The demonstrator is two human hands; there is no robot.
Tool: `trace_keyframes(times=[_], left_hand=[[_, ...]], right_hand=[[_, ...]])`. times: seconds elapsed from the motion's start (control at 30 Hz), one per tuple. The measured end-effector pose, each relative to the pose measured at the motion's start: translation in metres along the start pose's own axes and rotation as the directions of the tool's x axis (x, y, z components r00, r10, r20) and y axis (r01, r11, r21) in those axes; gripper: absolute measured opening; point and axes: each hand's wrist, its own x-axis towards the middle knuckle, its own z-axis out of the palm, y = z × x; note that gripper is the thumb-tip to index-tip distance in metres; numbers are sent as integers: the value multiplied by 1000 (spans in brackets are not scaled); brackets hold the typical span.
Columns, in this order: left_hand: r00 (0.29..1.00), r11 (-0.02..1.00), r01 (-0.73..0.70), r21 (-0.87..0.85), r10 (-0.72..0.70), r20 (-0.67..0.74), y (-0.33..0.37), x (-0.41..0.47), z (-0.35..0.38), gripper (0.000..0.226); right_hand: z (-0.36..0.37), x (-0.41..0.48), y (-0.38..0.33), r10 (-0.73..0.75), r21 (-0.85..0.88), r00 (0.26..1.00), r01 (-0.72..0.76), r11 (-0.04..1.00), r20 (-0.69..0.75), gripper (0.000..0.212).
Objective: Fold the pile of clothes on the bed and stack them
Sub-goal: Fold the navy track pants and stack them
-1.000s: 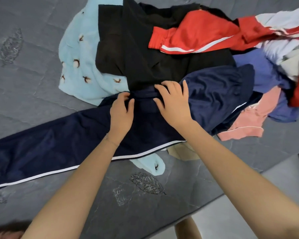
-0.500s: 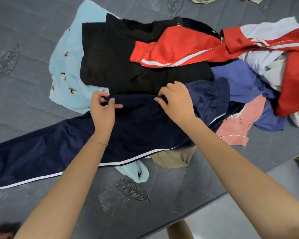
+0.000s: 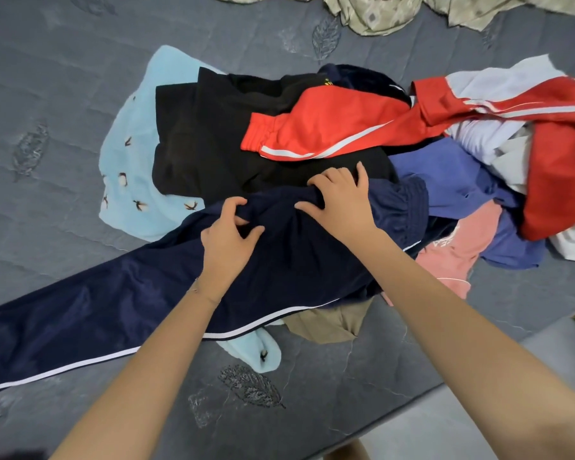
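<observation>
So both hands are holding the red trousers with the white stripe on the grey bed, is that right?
Not quite. The head view shows the left hand and the right hand holding the navy trousers with the white stripe on the grey bed. The red trousers lie untouched further back on the pile.

pants (image 3: 113, 310) on pile (image 3: 213, 154) front, sheet (image 3: 379, 14) at bk

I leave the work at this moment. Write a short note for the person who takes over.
Left hand: grips the navy trousers at their far edge.
Right hand: grips the same trousers nearer the waistband.
Trousers lie across the front of the pile, leg stretched leftward on the bed.
Done: no folded stack in view.
Left: fold every garment, then stack.
</observation>
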Motion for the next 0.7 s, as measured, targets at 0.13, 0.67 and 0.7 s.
trace_keyframes(times=[0.13,0.67,0.7], left_hand=[[978,990,-130,63,139,-159,6,5,-9,12],[723,655,-670,350,683,105,38,4,46,22],[699,627,-706,328,691,185,35,4,53,27]], right_hand=[[-17,-10,18,-74,-28,995,76,997,65,58],[-45,-40,88,156,-80,961,-141,987,230,57],[-46,-41,89,148,-70,965,-135,988,218,51]])
